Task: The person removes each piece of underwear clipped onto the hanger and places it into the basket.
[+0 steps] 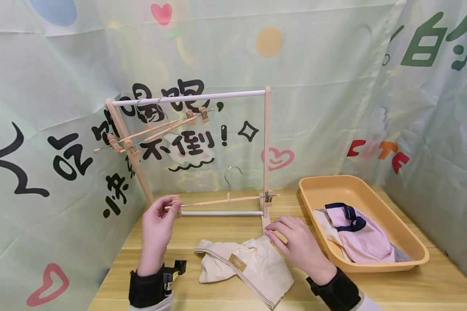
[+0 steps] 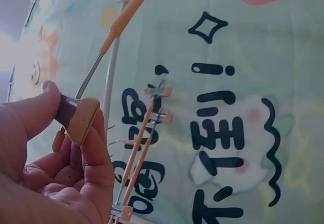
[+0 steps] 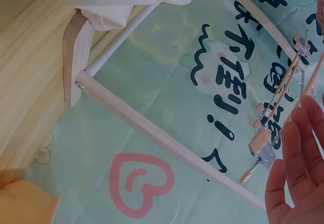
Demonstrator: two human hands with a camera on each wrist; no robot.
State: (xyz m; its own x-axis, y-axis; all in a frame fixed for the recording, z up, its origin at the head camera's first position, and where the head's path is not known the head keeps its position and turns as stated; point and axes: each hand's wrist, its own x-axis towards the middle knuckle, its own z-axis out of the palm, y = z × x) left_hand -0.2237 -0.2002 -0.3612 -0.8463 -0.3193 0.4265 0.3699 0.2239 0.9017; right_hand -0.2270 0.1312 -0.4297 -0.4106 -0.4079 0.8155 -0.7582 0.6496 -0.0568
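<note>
A clip hanger (image 1: 218, 201) with a metal hook is held up over the table. My left hand (image 1: 158, 224) pinches the clip (image 2: 83, 120) at its left end between thumb and fingers. The clip (image 1: 269, 196) at its right end is near my right hand (image 1: 295, 246), which holds nothing. In the right wrist view those fingers (image 3: 296, 148) are loosely extended beside the right-end clip (image 3: 261, 142). Below the hanger lies a crumpled beige garment (image 1: 253, 268), apparently underpants, with a striped waistband and a brown label.
A small rack (image 1: 267, 138) with a white top bar (image 1: 218, 96) stands behind. Two more clip hangers (image 1: 167, 126) hang at its left. An orange tray (image 1: 406, 268) on the right contains pink, navy-trimmed clothing (image 1: 367, 237). Printed fabric (image 1: 327, 86) surrounds the wooden table (image 1: 120, 280).
</note>
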